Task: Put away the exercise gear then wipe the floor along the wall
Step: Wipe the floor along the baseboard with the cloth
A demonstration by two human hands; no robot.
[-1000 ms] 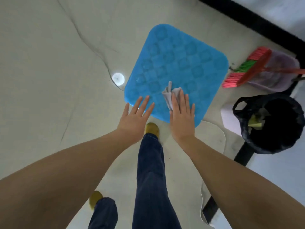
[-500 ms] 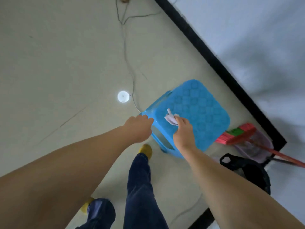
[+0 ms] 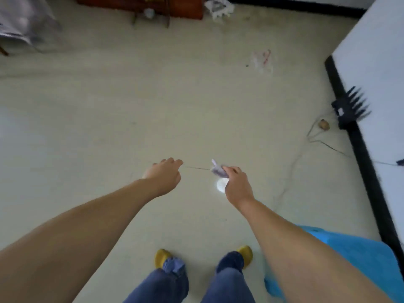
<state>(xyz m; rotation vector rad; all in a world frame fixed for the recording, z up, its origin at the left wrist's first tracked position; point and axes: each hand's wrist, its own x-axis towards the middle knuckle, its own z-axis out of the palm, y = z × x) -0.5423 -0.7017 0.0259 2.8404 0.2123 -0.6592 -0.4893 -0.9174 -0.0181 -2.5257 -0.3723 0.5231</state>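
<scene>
My right hand (image 3: 235,183) is shut on a small crumpled white-and-lilac cloth (image 3: 217,170), held out above the pale floor. My left hand (image 3: 165,173) hangs beside it with the fingers loosely curled and nothing in it. The blue plastic stool (image 3: 358,256) stands at the lower right, partly behind my right forearm, close to the black skirting of the white wall (image 3: 371,51). A black spiked object (image 3: 352,106) leans on the wall at the right.
A thin cable (image 3: 314,136) and a small brown lump (image 3: 324,124) lie by the skirting. A clear plastic scrap (image 3: 262,61) and a white crumpled bag (image 3: 219,5) lie further off. Brown wooden furniture (image 3: 140,5) stands at the back. My feet in yellow shoes (image 3: 246,253) are below.
Both hands have left the blue stool. The view has swung up and away from the stool, which now sits at the lower right. The cloth stays in my right hand.
</scene>
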